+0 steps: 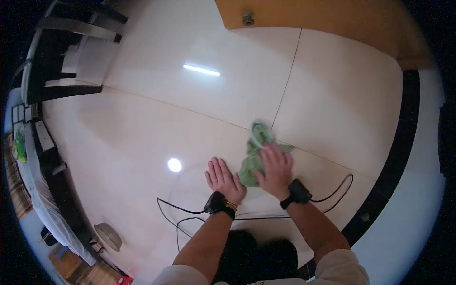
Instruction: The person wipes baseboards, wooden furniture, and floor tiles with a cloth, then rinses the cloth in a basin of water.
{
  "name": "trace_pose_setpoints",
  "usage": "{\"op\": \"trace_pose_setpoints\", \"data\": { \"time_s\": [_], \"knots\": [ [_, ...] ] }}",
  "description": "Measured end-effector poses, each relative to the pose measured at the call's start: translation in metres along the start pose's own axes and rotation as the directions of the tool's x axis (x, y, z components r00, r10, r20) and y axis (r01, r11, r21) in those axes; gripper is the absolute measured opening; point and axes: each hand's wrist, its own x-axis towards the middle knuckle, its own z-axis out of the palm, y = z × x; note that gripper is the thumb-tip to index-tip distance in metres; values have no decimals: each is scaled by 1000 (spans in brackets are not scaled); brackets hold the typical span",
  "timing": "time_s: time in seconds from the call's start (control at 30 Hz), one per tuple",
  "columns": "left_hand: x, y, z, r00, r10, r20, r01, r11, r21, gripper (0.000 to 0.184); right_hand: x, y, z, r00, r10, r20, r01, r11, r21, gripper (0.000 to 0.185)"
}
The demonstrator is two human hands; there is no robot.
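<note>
On the glossy tiled floor (142, 123) lies a crumpled green cloth (252, 167), slightly blurred at its far end. My right hand (276, 172) presses down on the cloth's right side, with fingers and thumb over the fabric. Just left of the cloth, my left hand (225, 180) rests flat on the tiles, fingers stretched out and holding nothing. Each wrist wears a black strapped device, and a black cable (266, 218) trails across the floor near them.
A wooden door or panel (323, 19) stands at the top right. Dark skirting (394, 152) runs along the right wall. Dark furniture legs (71, 90) are at upper left, and a bed-like piece with a white cover (52, 213) is at left. A round beige object (108, 236) sits lower left.
</note>
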Motion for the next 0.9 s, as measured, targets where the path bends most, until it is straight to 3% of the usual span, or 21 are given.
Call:
{"op": "trace_pose_setpoints", "data": {
  "time_s": [0.07, 0.13, 0.17, 0.23, 0.3, 0.4, 0.47, 0.57, 0.6, 0.63, 0.67, 0.7, 0.8, 0.9],
  "knots": [
    [-1, -7, 7, 1000, -5, -26, 5, 1000, 15, 76, 20, 35, 2, 979, 124, -163, -139, 986, -87, 68],
    [-1, -5, 5, 1000, -8, 4, 8, 1000, 15, 74, 83, 84, -10, 877, 271, -397, -350, 926, -141, 69],
    [-2, -5, 6, 1000, -9, 6, 9, 1000, 19, 75, 125, 101, -36, 828, 363, -427, -425, 904, -56, 65],
    [-4, -6, 9, 1000, 3, -8, -3, 1000, 22, 75, 206, 144, -68, 726, 338, -599, -539, 820, -191, 60],
    [-9, -6, 13, 999, 27, -36, -26, 999, 25, 75, 263, 174, -91, 639, 393, -661, -621, 771, -142, 61],
    [-6, -2, 8, 1000, -24, -2, 24, 1000, -8, 73, 279, 160, -110, 632, 628, -454, -722, 690, -51, 59],
    [-5, 1, 4, 999, -39, 12, 39, 999, -1, 72, 251, 186, -60, 690, 245, -681, -486, 854, -184, 66],
    [-6, 4, 9, 999, -47, -4, 47, 999, -16, 72, 153, 116, -51, 882, 170, -439, -266, 950, -166, 70],
    [-3, 5, 7, 999, -43, 20, 43, 998, -39, 72, 116, 108, -42, 925, -10, -380, -62, 982, -177, 75],
    [-2, 6, 3, 998, -43, 44, 46, 997, -62, 71, 78, 103, -29, 946, -69, -317, 24, 990, -142, 84],
    [-1, 7, 2, 997, -45, 67, 50, 995, -88, 71, 43, 87, -30, 993, 42, -111, -52, 995, -88, 91],
    [-5, 6, 4, 998, -41, 46, 45, 996, -82, 71, 17, 67, -33, 998, 57, -31, -57, 998, 2, 89],
    [-1, 12, 2, 998, -54, 21, 56, 993, -104, 69, 12, 54, -29, 1000, 25, 3, -25, 999, -23, 84],
    [6, 13, -5, 999, -41, 15, 43, 990, -131, 67, 87, 29, -21, 995, -29, -97, 31, 999, 23, 66]
  ]
}}
